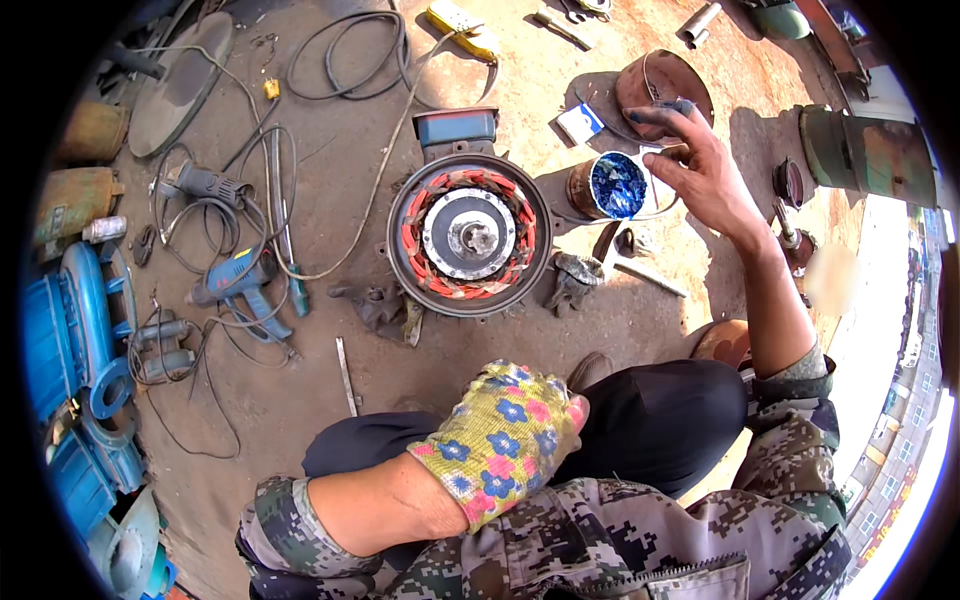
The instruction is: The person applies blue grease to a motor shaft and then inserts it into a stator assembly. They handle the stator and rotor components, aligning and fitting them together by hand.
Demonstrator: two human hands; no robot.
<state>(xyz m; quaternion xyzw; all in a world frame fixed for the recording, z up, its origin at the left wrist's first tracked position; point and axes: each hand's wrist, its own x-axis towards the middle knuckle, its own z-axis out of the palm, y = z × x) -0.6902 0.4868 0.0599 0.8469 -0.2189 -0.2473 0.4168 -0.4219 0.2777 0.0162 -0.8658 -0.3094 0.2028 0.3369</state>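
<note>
My bare right hand (pixel 702 172) is raised just to the right of a round can of blue grease (pixel 618 186). Its fingers are apart, with dark blue smears on the tips, and I see nothing held in them. In front of me stands an electric motor (pixel 470 235) with its end uncovered, showing red windings around a pale bearing cover and a shaft. My left hand (pixel 505 435) wears a yellow flowered glove and lies over my lap, closed. Its fingertips are mostly turned away, so whatever they may hold is hidden.
A rusty round pan (pixel 665 88) and a small blue-and-white box (pixel 579 124) are beyond the can. A hammer (pixel 640 268) and a dirty glove (pixel 575 282) lie right of the motor. Leftward are a blue power drill (pixel 245 290), tangled cables and blue castings (pixel 95 320).
</note>
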